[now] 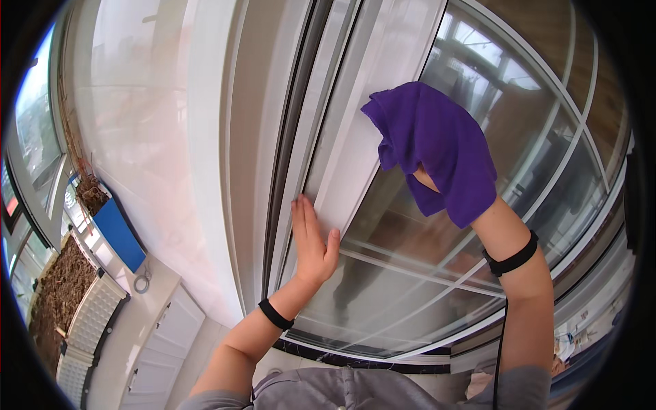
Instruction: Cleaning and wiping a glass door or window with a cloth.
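A purple cloth (446,138) drapes over my right hand (426,178), hiding nearly all of it; only a bit of skin shows between its folds. Hand and cloth are over the white frame (359,154) and glass pane (410,225) of a sliding door. Lower and to the left, my left hand (313,246) lies flat against the white door frame, fingers extended upward and thumb apart, holding nothing. Black bands circle both forearms.
At left, a blue planter (119,234) with dry roots stands by a window. Below it are a soil-filled planter box (97,312), a coiled ring (141,283) on the ledge and white cabinet doors (166,328). A dark threshold (369,362) runs beneath the glass.
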The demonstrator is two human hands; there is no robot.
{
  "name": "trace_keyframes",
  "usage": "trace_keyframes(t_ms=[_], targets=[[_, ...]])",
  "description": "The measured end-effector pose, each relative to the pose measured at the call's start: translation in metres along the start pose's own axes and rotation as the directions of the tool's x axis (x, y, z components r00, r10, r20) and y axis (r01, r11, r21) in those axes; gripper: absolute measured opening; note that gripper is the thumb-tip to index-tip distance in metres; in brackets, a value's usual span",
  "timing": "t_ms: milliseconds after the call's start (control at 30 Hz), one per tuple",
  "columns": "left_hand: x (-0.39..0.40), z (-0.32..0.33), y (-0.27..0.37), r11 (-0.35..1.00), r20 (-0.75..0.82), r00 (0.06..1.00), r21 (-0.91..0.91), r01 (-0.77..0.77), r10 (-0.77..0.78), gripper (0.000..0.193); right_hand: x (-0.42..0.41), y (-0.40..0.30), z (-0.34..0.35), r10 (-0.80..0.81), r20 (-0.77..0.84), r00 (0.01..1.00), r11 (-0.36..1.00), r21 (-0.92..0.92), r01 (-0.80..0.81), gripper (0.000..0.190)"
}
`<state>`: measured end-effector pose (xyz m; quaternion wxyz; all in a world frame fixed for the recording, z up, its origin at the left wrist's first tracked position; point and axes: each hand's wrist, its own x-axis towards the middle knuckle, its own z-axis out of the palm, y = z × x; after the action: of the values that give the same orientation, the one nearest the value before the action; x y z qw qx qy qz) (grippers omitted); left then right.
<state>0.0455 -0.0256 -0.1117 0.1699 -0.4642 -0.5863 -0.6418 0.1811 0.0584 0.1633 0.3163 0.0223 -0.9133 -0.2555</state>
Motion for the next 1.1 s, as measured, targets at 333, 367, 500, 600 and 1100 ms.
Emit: trace_keyframes(t_ms=[333, 367, 500, 600, 1100], targets=[[-0.018, 0.042, 0.033, 0.993, -0.074, 0.993, -0.089, 0.082, -0.089, 0.082, -0.058, 0.019, 0.001, 0.253, 0.066, 0.965, 0.837, 0.486, -0.253, 0.05], [-0.02, 0.046, 0.038, 0.993, -0.067, 0.994, -0.09, 0.083, -0.089, 0.082, -0.069, 0.026, 0.003, 0.259, 0.068, 0.963, 0.835, 0.486, -0.259, 0.05], [-0.026, 0.056, 0.051, 0.988, -0.02, 0.997, -0.137, 0.069, -0.072, 0.084, -0.101, 0.038, -0.002, 0.374, 0.074, 0.924, 0.825, 0.429, -0.368, 0.041], [-0.032, 0.062, 0.062, 0.985, 0.023, 0.997, -0.157, 0.075, -0.073, 0.086, -0.117, 0.031, -0.015, 0.48, 0.249, 0.841, 0.396, 0.794, -0.462, 0.036], [-0.065, 0.102, 0.116, 0.956, 0.339, 0.938, -0.293, 0.028, 0.077, 0.1, -0.267, 0.058, -0.027, 0.607, -0.18, 0.774, 0.793, 0.061, -0.607, 0.033]])
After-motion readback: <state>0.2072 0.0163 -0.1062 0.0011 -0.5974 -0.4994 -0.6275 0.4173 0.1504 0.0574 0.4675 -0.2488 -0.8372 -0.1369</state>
